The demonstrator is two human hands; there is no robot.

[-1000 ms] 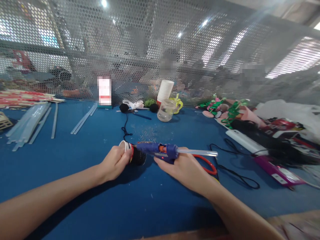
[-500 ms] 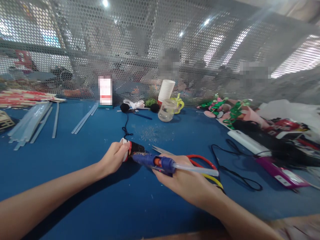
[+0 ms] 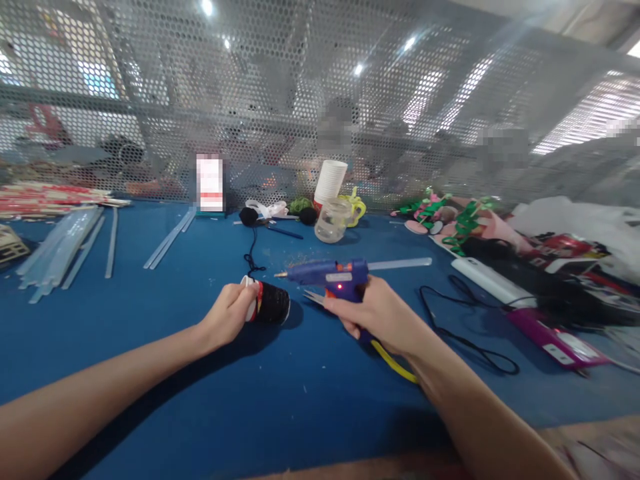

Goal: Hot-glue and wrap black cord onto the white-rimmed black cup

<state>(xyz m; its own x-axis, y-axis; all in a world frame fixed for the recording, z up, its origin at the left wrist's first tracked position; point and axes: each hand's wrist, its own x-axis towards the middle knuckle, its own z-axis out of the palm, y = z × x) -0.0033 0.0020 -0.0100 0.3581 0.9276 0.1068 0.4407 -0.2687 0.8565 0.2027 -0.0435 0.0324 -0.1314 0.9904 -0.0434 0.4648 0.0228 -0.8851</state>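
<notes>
My left hand (image 3: 227, 313) grips a paper cup (image 3: 271, 304) near its white rim. Black yarn covers much of the cup, with a red band showing beside the rim, and it lies on its side with the base facing right. A strand of yarn runs from it back to a black yarn ball (image 3: 249, 216). My right hand (image 3: 375, 308) is wrapped around the handle of a blue glue gun (image 3: 327, 275), its nozzle pointing left, just above the cup and apart from it. A clear glue stick (image 3: 400, 263) protrudes from its back. Scissors (image 3: 314, 297) lie beneath, partly hidden.
Loose glue sticks (image 3: 63, 247) lie at the left beside red-and-white sticks (image 3: 55, 197). A clear jar (image 3: 333, 220) and stacked white cups (image 3: 331, 180) stand at the back. At the right are a power strip (image 3: 493, 283), black cable (image 3: 465, 343) and craft flowers (image 3: 430, 213).
The glue gun has moved up and away from the cup, and its nozzle has swung to point left above it. My left hand and the cup have stayed in place.
</notes>
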